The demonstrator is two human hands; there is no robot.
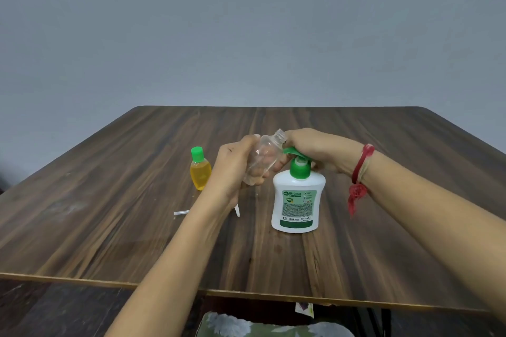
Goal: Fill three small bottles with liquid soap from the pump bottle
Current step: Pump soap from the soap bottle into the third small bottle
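Note:
My left hand [232,167] grips a small clear bottle [267,157], uncapped and tilted with its threaded mouth toward the pump's spout. The white pump bottle [298,200] with a green pump head [297,164] stands upright on the table. My right hand [315,148] lies over the top of the pump head, fingers curled round it. A small capped bottle [200,169] holding yellow liquid, with a green cap, stands to the left of my left hand. No third small bottle shows in view.
The wooden table [109,200] meets a grey wall at the back. A thin white tube [181,212] and a white piece [237,210] lie on the table under my left wrist. A red thread band [360,172] circles my right wrist.

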